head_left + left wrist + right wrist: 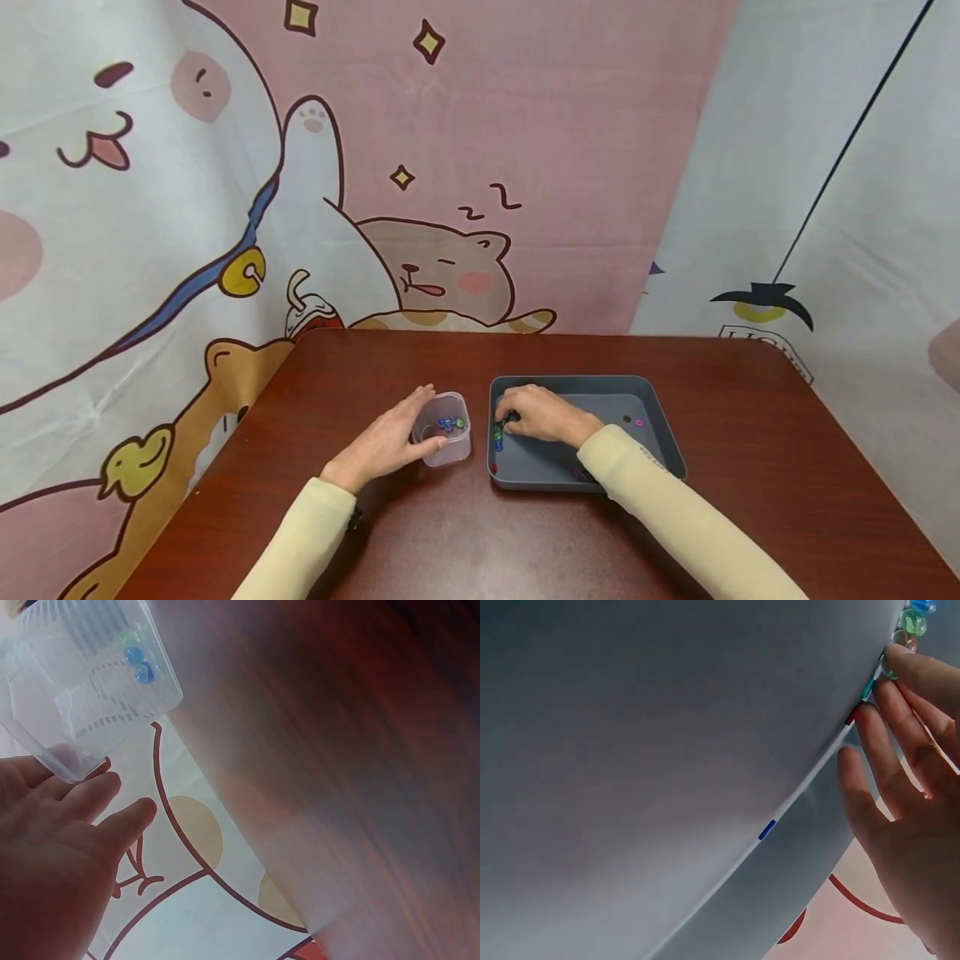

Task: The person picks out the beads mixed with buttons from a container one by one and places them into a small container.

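The left hand (382,442) holds a clear plastic container (452,454), its thumb at the near side and its fingers at the far side. Several blue and green glass marbles (450,424) lie inside the container. In the left wrist view, the fingers (94,796) reach along the container's edge. The right hand (543,414) is inside a grey tray (570,384) at its left side. In the right wrist view, its thumb and a fingertip pinch a clear marble (889,669), partly hidden. More marbles (913,622), green and blue, line up beside it.
Small flat pieces lie in the tray: a blue one (767,829), a red one (853,715) and a pink ring (640,422). Tray and container stand side by side on a brown table (450,550). A cartoon-printed cloth (570,167) hangs behind it.
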Demonstrator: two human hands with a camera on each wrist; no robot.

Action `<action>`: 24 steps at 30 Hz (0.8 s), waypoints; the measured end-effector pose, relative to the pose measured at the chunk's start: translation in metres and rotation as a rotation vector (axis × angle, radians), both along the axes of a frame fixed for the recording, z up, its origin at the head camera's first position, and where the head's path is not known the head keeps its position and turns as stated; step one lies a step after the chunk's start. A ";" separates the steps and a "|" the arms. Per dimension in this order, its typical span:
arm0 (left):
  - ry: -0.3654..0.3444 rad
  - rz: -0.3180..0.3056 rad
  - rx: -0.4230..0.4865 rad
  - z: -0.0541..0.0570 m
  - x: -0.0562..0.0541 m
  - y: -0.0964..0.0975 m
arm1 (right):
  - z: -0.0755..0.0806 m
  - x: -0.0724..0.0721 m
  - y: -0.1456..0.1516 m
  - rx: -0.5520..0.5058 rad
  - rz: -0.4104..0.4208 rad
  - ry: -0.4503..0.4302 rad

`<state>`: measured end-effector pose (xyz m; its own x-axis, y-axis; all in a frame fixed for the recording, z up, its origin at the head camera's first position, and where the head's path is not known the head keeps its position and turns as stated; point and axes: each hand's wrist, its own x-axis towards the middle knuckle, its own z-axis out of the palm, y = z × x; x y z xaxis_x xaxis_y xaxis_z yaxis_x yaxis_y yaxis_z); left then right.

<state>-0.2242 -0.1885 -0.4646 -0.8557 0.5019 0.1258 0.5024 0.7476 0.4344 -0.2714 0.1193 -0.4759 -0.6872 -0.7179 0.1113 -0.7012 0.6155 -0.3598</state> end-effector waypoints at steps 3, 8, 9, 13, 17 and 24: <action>0.003 0.000 -0.002 0.001 0.000 0.000 | 0.000 0.000 -0.001 -0.004 0.003 0.022; 0.007 -0.001 -0.003 0.000 -0.001 0.001 | 0.003 0.001 0.002 -0.044 0.003 0.015; 0.006 0.000 -0.003 0.001 0.000 0.001 | 0.004 0.001 0.003 -0.053 0.000 0.009; 0.009 0.003 -0.004 0.000 -0.001 0.001 | 0.012 0.001 0.006 -0.105 -0.038 -0.030; 0.015 0.002 -0.004 -0.001 -0.001 0.001 | 0.022 0.000 0.008 -0.171 -0.078 -0.053; -0.003 0.001 -0.001 0.000 0.000 0.001 | 0.036 0.003 0.010 -0.277 -0.095 -0.102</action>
<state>-0.2244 -0.1878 -0.4647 -0.8564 0.5015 0.1227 0.5006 0.7483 0.4353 -0.2686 0.1293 -0.4399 -0.7676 -0.6018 0.2205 -0.5966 0.5451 -0.5890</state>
